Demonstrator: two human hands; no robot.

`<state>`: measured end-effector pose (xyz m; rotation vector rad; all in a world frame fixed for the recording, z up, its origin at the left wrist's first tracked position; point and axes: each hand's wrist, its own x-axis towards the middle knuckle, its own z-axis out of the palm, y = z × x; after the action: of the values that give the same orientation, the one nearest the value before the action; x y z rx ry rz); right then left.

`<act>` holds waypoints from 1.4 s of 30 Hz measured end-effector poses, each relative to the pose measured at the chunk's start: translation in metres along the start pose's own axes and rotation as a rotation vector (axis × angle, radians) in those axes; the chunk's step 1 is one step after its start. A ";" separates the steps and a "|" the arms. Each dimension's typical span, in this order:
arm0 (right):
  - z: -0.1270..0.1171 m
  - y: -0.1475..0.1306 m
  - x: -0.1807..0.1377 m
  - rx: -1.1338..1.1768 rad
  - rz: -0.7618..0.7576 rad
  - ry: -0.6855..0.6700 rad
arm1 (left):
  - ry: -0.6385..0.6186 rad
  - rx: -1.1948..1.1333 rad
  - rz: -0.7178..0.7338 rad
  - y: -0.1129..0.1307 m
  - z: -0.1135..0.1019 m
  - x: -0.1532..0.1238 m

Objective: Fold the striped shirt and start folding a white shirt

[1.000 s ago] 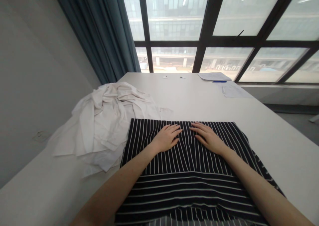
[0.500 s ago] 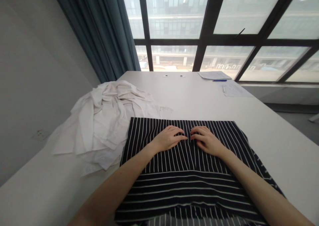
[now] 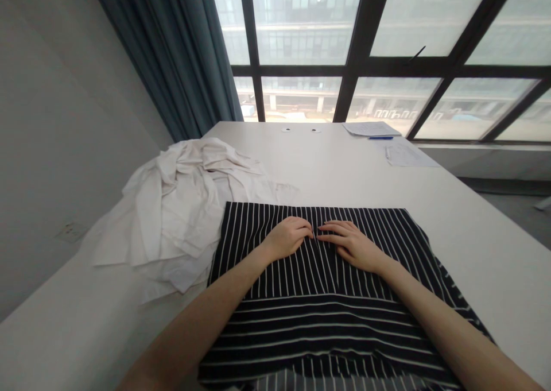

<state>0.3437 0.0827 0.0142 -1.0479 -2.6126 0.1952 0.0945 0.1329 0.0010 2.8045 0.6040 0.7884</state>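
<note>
- So from where I'm standing, the striped cloth point(image 3: 301, 282) is lying right under both hands, spread over the table point(image 3: 469, 247). Its far edge is running pretty straight just beyond the fingertips, so I'd call that part done.
- Not done, imo: a few creases are running through the middle, right between and below the hands. The layers on the near side, between the forearms, are bunching up too. My guess is partway along.
- Left hand point(image 3: 289, 239): fingers are curling in, thumb tucked close to them, knuckles up. It might be pinching a bit of fabric at the crease, but honestly I can't tell.
- Right hand point(image 3: 352, 246): it's lying loosely open, palm down, fingers pointing at the left one with a small gap between. Doesn't look like it's gripping anything.
- The white cloth point(image 3: 189, 207) is sitting in a rumpled heap left of the left hand. Nobody's touching it.
- Well beyond the right hand, a blue pen point(image 3: 381, 138) and some papers point(image 3: 371, 128) are lying about. Can't read the writing.
- Hard to make out: whatever's under the palms, how many layers there are, and the nearest edge, which is getting cut off below the hands.
</note>
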 end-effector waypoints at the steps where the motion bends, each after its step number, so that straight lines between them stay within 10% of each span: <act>1: 0.000 0.001 0.000 0.002 0.001 0.017 | 0.005 -0.006 -0.022 0.000 0.000 0.000; 9: 0.005 0.014 -0.005 -0.032 0.057 0.216 | -0.056 -0.019 -0.009 0.001 0.000 0.000; 42: 0.008 0.016 -0.004 -0.030 0.090 0.178 | -0.087 -0.008 0.010 -0.001 0.001 0.000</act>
<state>0.3540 0.0908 0.0015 -1.1396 -2.4187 0.0785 0.0953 0.1335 -0.0002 2.8199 0.5716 0.6655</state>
